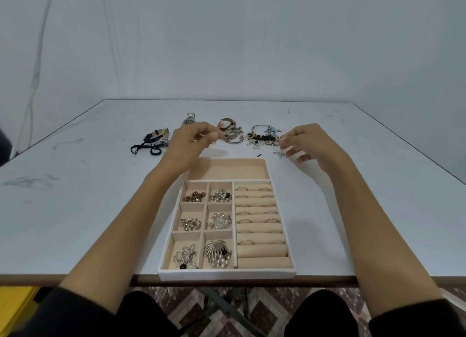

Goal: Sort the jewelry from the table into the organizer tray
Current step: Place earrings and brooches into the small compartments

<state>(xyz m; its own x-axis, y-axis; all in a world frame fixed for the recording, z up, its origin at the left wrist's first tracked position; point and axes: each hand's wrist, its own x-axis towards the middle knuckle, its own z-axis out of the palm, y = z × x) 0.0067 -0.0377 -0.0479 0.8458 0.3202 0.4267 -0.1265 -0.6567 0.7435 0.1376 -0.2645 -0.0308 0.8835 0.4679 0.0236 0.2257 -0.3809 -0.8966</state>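
Organizer tray (227, 273) on white table (75, 210)

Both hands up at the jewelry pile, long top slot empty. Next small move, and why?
Probably lower the left hand, which seems to pinch a thin gold piece, into the empty long beige compartment just below it; the six small compartments already hold brooches.

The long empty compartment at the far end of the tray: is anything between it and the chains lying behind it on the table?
Nothing visible blocks the way. The long compartment is open and empty, and only bare table lies between its far wall and the chains. The left hand hovers above that gap, not resting in it.
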